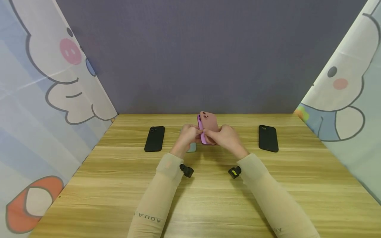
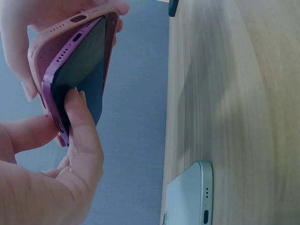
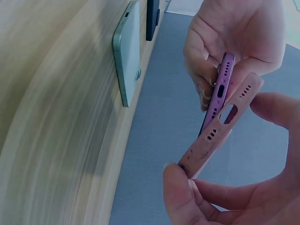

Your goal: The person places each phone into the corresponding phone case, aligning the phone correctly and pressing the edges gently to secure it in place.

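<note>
Pinching one purple phone (image 2: pixel 86 65), the left hand (image 1: pixel 188 135) has it tilted, partly inside one pink case (image 1: pixel 210 124) the right hand (image 1: pixel 228 138) grips. Both sit between the hands, long sides pointing away, phone leftmost. One pale green phone (image 1: pixel 192 148) lies below the left hand; two black phones or cases (image 1: pixel 154 138) (image 1: pixel 268 138) lie farther out, one past each hand.

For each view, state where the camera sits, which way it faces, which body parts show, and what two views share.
Head: on the head, facing forward and down over the table; sleeves, left hand and right hand show.
Left wrist: worn there, facing the left hand pinching the purple phone; right hand partly shows.
Right wrist: worn there, facing the right hand gripping the pink case; left hand shows beyond.
Both wrist views share the purple phone, pink case and pale green phone.
</note>
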`<action>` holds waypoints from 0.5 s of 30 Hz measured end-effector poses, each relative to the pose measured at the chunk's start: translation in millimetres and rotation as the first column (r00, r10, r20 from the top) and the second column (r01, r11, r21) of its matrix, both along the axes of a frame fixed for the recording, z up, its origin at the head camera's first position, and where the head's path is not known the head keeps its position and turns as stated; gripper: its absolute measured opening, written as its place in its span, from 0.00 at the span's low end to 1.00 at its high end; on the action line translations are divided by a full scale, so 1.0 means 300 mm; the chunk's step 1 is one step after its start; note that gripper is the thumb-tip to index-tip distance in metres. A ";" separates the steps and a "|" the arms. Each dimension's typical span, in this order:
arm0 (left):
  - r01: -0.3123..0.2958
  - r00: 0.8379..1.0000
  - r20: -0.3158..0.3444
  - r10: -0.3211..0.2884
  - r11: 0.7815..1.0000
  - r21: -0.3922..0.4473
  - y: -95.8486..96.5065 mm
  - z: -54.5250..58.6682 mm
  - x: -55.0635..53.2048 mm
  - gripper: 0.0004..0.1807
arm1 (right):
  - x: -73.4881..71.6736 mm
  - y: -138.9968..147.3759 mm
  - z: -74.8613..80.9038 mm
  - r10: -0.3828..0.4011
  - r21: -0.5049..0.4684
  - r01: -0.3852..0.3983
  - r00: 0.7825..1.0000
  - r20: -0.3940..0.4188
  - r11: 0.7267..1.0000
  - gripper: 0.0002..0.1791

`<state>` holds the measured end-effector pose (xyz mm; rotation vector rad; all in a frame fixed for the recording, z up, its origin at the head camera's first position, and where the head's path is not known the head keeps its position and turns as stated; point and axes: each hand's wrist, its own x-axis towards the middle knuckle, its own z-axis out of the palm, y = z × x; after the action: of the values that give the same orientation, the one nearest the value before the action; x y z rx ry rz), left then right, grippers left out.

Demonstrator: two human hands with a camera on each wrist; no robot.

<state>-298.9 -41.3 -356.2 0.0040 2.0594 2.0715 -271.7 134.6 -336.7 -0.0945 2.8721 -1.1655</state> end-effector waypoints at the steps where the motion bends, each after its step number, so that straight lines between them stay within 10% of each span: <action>1: 0.000 1.000 -0.004 0.000 1.000 0.003 -0.002 0.000 0.000 0.10 | 0.000 -0.002 0.001 0.002 -0.001 -0.002 1.000 -0.004 1.000 0.35; 10: -0.022 1.000 -0.002 0.022 0.999 0.032 -0.017 0.012 -0.005 0.15 | -0.008 0.006 0.003 0.018 -0.039 -0.019 0.999 -0.037 0.999 0.28; 15: -0.035 0.999 -0.002 0.035 0.998 0.059 -0.026 0.023 -0.003 0.18 | -0.029 0.029 0.004 0.009 -0.244 0.006 0.998 0.060 0.970 0.22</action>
<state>-299.7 -49.2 -349.2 -0.0198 2.0140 2.1534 -280.4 143.3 -335.6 -0.0665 2.6632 -1.4888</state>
